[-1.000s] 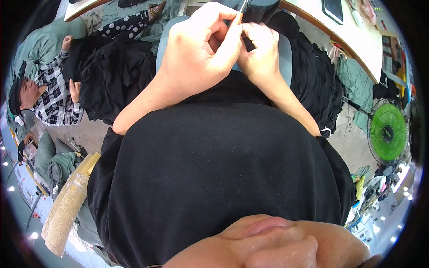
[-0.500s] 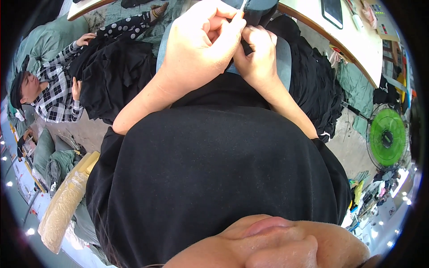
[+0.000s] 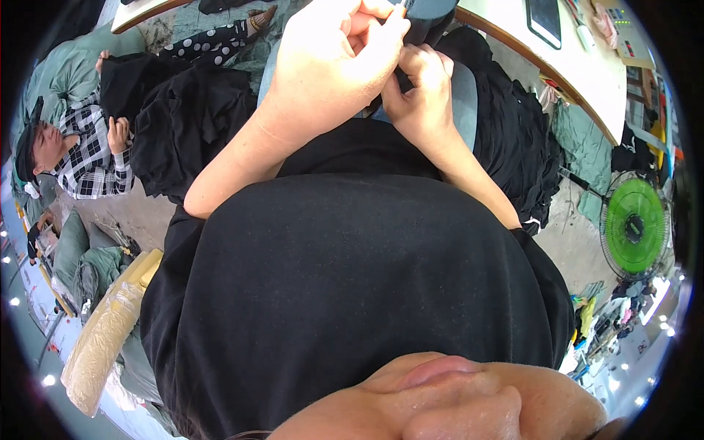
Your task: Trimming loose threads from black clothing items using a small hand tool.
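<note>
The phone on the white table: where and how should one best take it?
Likely best: pinch the phone by its two long sides, coming from its lower end in the picture; it lies flat, and that end faces the near edge of the table.

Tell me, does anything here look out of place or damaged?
Nothing looks plainly damaged or spilled. The black cloth, to the right of the right hand, lies bunched rather than neatly folded, so it looks untidy.

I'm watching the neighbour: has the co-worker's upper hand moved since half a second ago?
Yes: the co-worker's upper hand has moved leftward in the picture, toward the green sack.
</note>
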`<state>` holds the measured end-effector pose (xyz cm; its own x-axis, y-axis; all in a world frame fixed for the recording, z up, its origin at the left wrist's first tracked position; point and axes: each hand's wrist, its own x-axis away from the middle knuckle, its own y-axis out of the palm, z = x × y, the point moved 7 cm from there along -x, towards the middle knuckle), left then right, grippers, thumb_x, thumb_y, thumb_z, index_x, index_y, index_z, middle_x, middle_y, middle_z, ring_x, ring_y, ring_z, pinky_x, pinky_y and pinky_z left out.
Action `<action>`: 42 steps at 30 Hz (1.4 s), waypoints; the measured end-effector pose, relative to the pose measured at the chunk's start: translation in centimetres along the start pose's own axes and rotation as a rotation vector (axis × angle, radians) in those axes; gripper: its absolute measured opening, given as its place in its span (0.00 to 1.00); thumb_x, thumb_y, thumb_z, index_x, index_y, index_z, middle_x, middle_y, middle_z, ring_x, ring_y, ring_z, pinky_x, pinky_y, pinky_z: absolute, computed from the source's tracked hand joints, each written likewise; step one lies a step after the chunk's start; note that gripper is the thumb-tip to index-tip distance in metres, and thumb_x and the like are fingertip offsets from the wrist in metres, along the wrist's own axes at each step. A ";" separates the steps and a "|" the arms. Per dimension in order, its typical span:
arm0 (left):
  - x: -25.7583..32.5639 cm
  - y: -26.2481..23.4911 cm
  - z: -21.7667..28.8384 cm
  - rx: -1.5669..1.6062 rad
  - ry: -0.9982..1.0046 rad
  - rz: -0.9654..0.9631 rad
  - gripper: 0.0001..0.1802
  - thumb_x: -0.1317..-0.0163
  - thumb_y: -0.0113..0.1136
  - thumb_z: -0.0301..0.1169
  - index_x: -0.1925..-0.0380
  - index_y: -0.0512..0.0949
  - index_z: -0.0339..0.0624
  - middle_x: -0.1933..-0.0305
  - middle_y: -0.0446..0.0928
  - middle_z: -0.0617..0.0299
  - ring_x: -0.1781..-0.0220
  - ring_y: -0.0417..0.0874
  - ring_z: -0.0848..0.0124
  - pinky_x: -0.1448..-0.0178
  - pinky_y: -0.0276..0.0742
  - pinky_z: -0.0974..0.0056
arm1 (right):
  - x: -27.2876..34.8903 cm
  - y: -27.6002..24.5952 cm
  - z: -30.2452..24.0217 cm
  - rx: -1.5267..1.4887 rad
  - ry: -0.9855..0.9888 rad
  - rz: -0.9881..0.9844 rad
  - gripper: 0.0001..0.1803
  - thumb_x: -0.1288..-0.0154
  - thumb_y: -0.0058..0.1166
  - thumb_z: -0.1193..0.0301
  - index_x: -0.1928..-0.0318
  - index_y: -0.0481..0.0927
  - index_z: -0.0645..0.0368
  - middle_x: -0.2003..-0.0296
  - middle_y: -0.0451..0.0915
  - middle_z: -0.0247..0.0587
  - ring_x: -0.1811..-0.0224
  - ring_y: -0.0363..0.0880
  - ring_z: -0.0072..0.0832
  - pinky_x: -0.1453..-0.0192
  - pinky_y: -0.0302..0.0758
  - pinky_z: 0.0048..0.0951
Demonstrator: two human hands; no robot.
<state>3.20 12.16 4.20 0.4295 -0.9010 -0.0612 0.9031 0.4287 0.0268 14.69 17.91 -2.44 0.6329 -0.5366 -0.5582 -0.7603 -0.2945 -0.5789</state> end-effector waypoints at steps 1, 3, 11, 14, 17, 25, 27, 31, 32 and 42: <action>-0.1 -0.1 -0.2 0.062 -0.002 0.013 0.06 0.28 0.58 0.17 0.61 0.71 0.36 0.73 0.75 0.69 0.76 0.73 0.86 0.73 0.65 0.76 | -0.1 0.0 -0.1 0.000 -0.002 0.000 0.08 0.42 0.68 0.75 0.61 0.86 0.59 0.64 0.87 0.36 0.62 0.83 0.35 0.46 0.67 0.38; -0.2 -0.2 0.0 0.075 0.007 0.017 0.06 0.28 0.58 0.17 0.61 0.70 0.37 0.74 0.75 0.68 0.77 0.73 0.86 0.74 0.65 0.76 | -0.2 0.0 -0.2 0.002 0.014 -0.010 0.08 0.43 0.68 0.75 0.62 0.86 0.59 0.64 0.87 0.37 0.62 0.83 0.35 0.46 0.67 0.38; -1.3 0.0 0.6 0.063 0.020 0.016 0.07 0.29 0.59 0.18 0.63 0.70 0.38 0.75 0.75 0.67 0.79 0.72 0.86 0.77 0.64 0.77 | -0.3 -0.1 -0.2 0.012 0.005 0.031 0.07 0.42 0.68 0.74 0.62 0.87 0.59 0.65 0.87 0.36 0.61 0.83 0.35 0.47 0.68 0.38; -1.8 -0.1 0.4 0.047 0.011 0.029 0.07 0.29 0.59 0.19 0.63 0.70 0.38 0.76 0.75 0.67 0.80 0.72 0.85 0.78 0.64 0.76 | -0.4 -0.1 -0.2 0.015 0.031 -0.008 0.06 0.41 0.67 0.74 0.62 0.87 0.59 0.65 0.87 0.36 0.61 0.83 0.35 0.47 0.68 0.38; -2.1 -0.1 -0.1 0.020 -0.016 0.023 0.07 0.29 0.60 0.20 0.63 0.71 0.38 0.77 0.75 0.67 0.80 0.73 0.84 0.78 0.66 0.76 | -0.4 -0.1 0.0 0.018 0.043 -0.030 0.06 0.41 0.67 0.74 0.63 0.87 0.59 0.65 0.87 0.36 0.61 0.83 0.35 0.46 0.67 0.38; -3.0 -0.7 0.6 -0.088 0.069 -0.019 0.05 0.30 0.60 0.18 0.62 0.73 0.35 0.74 0.78 0.62 0.74 0.79 0.77 0.69 0.74 0.71 | -0.2 0.1 0.1 0.035 0.057 -0.035 0.06 0.40 0.67 0.73 0.62 0.87 0.58 0.65 0.87 0.34 0.60 0.83 0.34 0.45 0.67 0.39; -3.5 -1.4 1.5 -0.019 0.442 -0.008 0.04 0.31 0.61 0.18 0.61 0.74 0.33 0.72 0.79 0.58 0.72 0.81 0.73 0.65 0.76 0.69 | -0.3 0.0 -0.4 0.006 0.008 0.018 0.05 0.40 0.67 0.73 0.63 0.87 0.57 0.65 0.87 0.34 0.59 0.83 0.33 0.44 0.66 0.40; -2.0 -0.8 4.6 -0.680 0.498 0.067 0.04 0.33 0.62 0.17 0.60 0.76 0.30 0.67 0.81 0.48 0.68 0.85 0.58 0.60 0.80 0.62 | 0.0 0.0 0.1 0.019 0.058 -0.007 0.05 0.40 0.67 0.73 0.63 0.86 0.57 0.66 0.87 0.34 0.59 0.83 0.33 0.44 0.66 0.40; -1.9 -0.8 4.5 -0.672 0.538 0.074 0.04 0.33 0.62 0.17 0.60 0.77 0.30 0.67 0.81 0.47 0.67 0.85 0.57 0.60 0.80 0.62 | -0.1 0.2 -0.1 0.021 0.052 -0.021 0.05 0.40 0.67 0.72 0.63 0.86 0.57 0.66 0.87 0.34 0.60 0.83 0.33 0.43 0.66 0.40; -2.3 -0.2 4.8 -0.825 0.840 0.166 0.06 0.38 0.67 0.19 0.61 0.80 0.33 0.66 0.81 0.48 0.66 0.84 0.50 0.60 0.81 0.58 | 0.1 -0.2 -0.6 0.004 0.065 -0.031 0.06 0.41 0.66 0.72 0.63 0.86 0.58 0.66 0.87 0.36 0.59 0.83 0.35 0.41 0.67 0.40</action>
<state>2.01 13.87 9.12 0.1276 -0.6357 -0.7613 0.4304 0.7270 -0.5350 14.82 17.45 -2.01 0.6450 -0.5776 -0.5002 -0.7398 -0.3083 -0.5980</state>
